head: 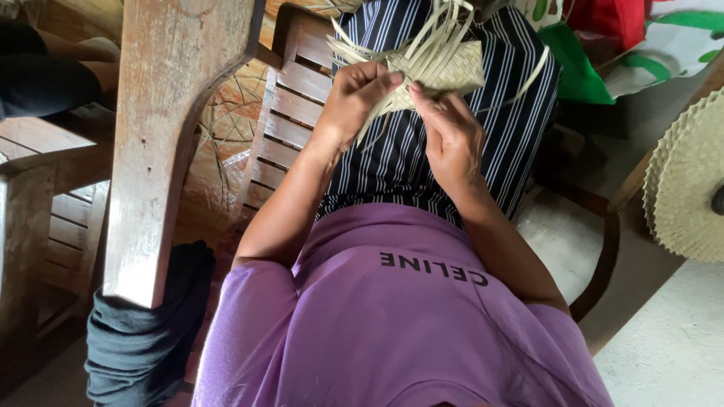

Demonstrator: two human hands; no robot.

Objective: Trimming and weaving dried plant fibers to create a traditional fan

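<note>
Head view: weave (445, 64) at 12 o'clock, held above striped lap (422, 162). Centre patch plaited tight; many loose strips (441, 22) fan out at top and sides, so judged partly done, edges left to work in.

Left hand (354, 94): fingers curled narrow, thumb pinching weave's left edge.

Right hand (449, 136): fingers (426, 98) near-closed, nipping strip at weave's lower edge.

Woven fan (690, 185) lies at 3 o'clock, well apart.

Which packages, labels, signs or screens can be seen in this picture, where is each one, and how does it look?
Printed lettering: across the purple shirt, bottom centre; one short dark row.
Bag-like package: top right corner, past the striped lap; red and crumpled.
Printed sheet: top right, beside the red bag; white with green shapes, and a plain green piece next to it.
No screens or signs in view.
</note>
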